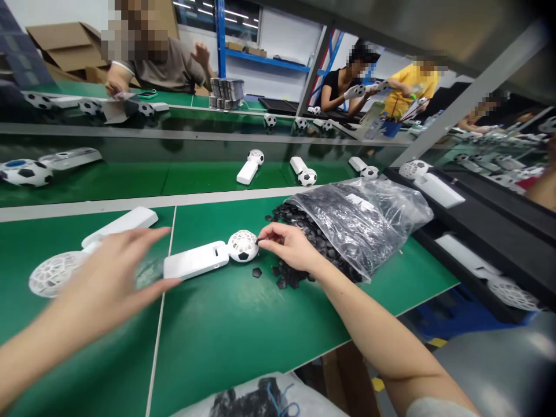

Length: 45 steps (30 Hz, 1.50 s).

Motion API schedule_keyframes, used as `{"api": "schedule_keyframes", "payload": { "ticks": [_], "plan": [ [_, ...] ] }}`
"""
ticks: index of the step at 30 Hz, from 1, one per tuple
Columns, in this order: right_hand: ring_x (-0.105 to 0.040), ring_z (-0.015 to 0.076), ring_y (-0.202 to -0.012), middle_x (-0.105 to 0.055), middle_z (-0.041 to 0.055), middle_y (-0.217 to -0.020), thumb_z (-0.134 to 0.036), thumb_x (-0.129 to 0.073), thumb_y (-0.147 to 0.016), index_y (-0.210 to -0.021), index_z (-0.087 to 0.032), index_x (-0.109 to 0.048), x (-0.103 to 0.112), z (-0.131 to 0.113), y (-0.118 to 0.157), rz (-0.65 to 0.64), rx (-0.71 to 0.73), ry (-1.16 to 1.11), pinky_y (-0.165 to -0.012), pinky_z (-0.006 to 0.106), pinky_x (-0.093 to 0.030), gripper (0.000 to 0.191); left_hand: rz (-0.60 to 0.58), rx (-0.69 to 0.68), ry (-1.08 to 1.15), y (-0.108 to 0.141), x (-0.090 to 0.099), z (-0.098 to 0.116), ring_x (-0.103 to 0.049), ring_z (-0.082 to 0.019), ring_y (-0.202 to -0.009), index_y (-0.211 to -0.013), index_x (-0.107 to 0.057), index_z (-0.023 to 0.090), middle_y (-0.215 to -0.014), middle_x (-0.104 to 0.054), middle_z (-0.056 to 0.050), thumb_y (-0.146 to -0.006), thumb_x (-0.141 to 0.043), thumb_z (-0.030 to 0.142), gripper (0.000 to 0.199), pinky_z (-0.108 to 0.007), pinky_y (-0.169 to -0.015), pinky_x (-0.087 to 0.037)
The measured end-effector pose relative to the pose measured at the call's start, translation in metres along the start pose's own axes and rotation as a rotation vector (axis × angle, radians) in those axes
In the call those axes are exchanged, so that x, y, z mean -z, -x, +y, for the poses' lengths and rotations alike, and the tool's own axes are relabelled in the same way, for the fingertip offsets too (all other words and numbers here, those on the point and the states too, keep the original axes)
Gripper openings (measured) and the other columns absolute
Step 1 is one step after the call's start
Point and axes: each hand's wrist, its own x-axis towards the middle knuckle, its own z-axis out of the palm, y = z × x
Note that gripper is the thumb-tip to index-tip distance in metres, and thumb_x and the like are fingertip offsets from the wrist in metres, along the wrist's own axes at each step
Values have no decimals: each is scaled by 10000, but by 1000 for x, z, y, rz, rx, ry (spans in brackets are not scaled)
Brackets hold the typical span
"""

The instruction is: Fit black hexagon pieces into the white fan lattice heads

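Observation:
A white device with a long handle [195, 262] and a round football-patterned head [242, 245] lies on the green table [208, 341]. My right hand [289, 246] pinches a small black piece [259, 241] at the right side of that head. Around the other end of the handle, my left hand [108, 272] has its thumb and fingers spread, slightly blurred, with nothing visibly held. A second white device [54, 274] lies partly behind my left hand. Loose black pentagon pieces [286, 217] spill from a clear plastic bag [369, 217] beside my right hand.
Beyond the table edge, a green conveyor [186, 176] carries several white devices. A black tray [499, 220] at the right holds more devices. Several people sit or stand across the line. A white bag [256, 399] with black contents is at the bottom edge.

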Motion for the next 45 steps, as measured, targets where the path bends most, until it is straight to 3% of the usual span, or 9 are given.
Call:
{"api": "schedule_keyframes", "payload": {
  "ticks": [3,6,11,15,19,24,30,38,45],
  "plan": [
    [-553,113,-679,-620,5,-763,-243,-582,-773,-806,-162,-606,0,1,1,-40,-19,-47,-635,244,-459,91,-135,-135,118,-41,-20,59,-427,-308,-1138,-1305,-330,215,-1256,-476,-108,-700,-549,496,702,-427,-901,-384],
    [-568,123,-738,-632,10,-795,-213,-601,-761,-780,-162,-623,0,3,2,-23,13,-28,-689,255,-459,58,-182,-241,124,-75,-39,83,-509,-283,-1048,-1236,-428,212,-1171,-568,-90,-709,-458,216,528,-430,-848,-390],
    [-580,127,-760,-643,-2,-791,-192,-624,-754,-758,-175,-637,-2,4,3,-35,50,-8,-730,259,-450,22,-146,-349,107,-91,-46,76,-492,-259,-1062,-1210,-476,250,-1118,-602,-54,-709,-414,157,514,-462,-973,-286],
    [-568,123,-725,-621,-11,-740,-191,-645,-743,-718,-173,-616,-6,3,4,-7,86,-10,-717,259,-445,42,-166,-331,157,-86,-44,78,-425,-297,-1138,-1297,-390,198,-1167,-559,-96,-680,-565,445,687,-527,-1037,-174],
    [-541,113,-689,-571,-22,-692,-159,-645,-732,-669,-172,-574,-10,2,4,6,97,-19,-678,246,-443,96,-121,-274,184,-85,-46,86,-448,-296,-1120,-1234,-467,187,-1148,-578,-108,-665,-534,648,735,-543,-1036,-166],
    [-525,105,-679,-544,-11,-761,-206,-633,-745,-743,-172,-546,-11,6,5,-7,33,-43,-649,247,-455,93,-91,-258,199,-86,-47,88,-491,-281,-1071,-1154,-524,216,-1094,-610,-79,-693,-542,583,589,-523,-1033,-201],
    [-523,174,-1039,-496,61,-1157,-239,-648,-733,-1020,-206,-479,-13,13,5,-26,-33,-141,-743,280,-486,335,-97,-261,238,-85,-45,88,-494,-276,-1068,-1160,-523,210,-1103,-605,-68,-691,-550,557,585,-527,-1033,-199],
    [-527,186,-1080,-551,62,-1134,-213,-632,-745,-1061,-208,-468,-15,9,5,-41,-92,-214,-794,307,-488,356,-87,-220,288,-86,-46,92,-509,-284,-1038,-1141,-545,186,-1048,-618,-71,-679,-582,495,557,-508,-1024,-229],
    [-546,188,-1044,-548,61,-1131,-214,-677,-703,-1065,-203,-479,-13,8,3,-72,-114,-292,-856,345,-473,413,-114,-235,308,-86,-47,87,-495,-291,-1062,-1152,-530,168,-1091,-598,-99,-667,-567,591,645,-508,-1024,-222]
  ]
}}
